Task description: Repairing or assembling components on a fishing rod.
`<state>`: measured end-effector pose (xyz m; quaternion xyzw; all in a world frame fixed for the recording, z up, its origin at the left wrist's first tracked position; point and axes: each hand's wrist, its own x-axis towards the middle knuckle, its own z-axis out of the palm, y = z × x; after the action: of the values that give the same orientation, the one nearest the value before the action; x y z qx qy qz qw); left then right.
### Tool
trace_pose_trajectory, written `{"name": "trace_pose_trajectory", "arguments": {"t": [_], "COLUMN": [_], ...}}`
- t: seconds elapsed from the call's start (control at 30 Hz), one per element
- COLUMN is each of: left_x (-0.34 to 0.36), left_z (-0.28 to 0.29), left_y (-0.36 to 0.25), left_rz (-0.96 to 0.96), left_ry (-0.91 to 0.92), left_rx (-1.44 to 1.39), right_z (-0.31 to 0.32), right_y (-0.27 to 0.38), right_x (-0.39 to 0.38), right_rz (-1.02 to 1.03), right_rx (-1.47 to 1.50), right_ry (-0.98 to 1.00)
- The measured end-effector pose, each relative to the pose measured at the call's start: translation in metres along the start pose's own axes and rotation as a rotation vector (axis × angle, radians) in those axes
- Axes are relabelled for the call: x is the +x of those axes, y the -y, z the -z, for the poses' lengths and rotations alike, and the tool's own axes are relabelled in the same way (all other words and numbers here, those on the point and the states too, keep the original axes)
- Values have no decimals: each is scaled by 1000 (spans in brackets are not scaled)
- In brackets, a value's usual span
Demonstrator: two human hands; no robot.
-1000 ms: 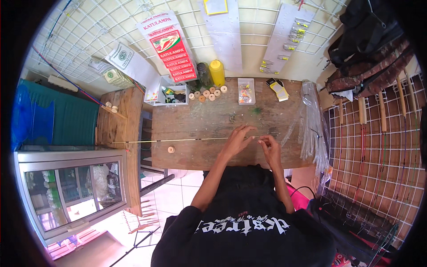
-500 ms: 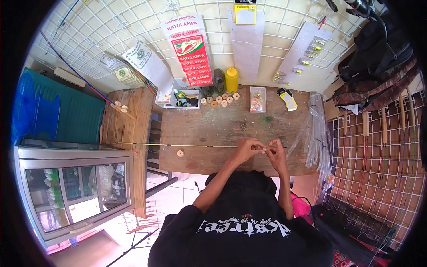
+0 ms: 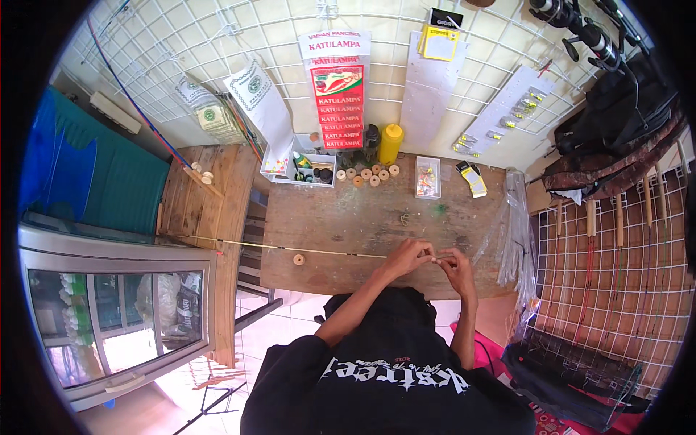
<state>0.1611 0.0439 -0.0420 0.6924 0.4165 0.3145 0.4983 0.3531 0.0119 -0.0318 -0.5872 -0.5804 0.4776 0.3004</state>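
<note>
My left hand and my right hand meet above the wooden table's right half, fingers pinched close together on the end of a thin pale yellow rod with dark bands. The rod stretches leftward across the table onto the wooden side bench. What else the fingertips may hold is too small to make out. A single round wooden ring lies just below the rod, left of my hands. A small green tangle lies behind my left hand.
Along the back stand more wooden rings, a white divided box, a yellow bottle and a clear tray. Plastic sleeves hang off the right edge. A glass cabinet flanks the left; racked rods stand right.
My hands came together, the left one's spread fingers closing beside the right. The camera's view has shifted, so the table and wall sit lower in the picture.
</note>
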Motion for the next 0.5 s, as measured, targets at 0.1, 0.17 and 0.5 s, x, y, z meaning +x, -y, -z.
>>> {"name": "trace_pose_trajectory", "arguments": {"t": [0.1, 0.17, 0.5], "left_x": [-3, -1, -10], "left_z": [4, 10, 130], "left_y": [8, 9, 44], "left_rz": [6, -8, 132], "left_ry": [25, 52, -649], "left_rx": [-35, -30, -35], "right_z": [-5, -7, -13], "right_y": [10, 16, 16], "right_x": [-3, -2, 6], "right_rz": [55, 60, 131], "right_rx": [-205, -271, -374], "right_ry": [-27, -90, -259]}}
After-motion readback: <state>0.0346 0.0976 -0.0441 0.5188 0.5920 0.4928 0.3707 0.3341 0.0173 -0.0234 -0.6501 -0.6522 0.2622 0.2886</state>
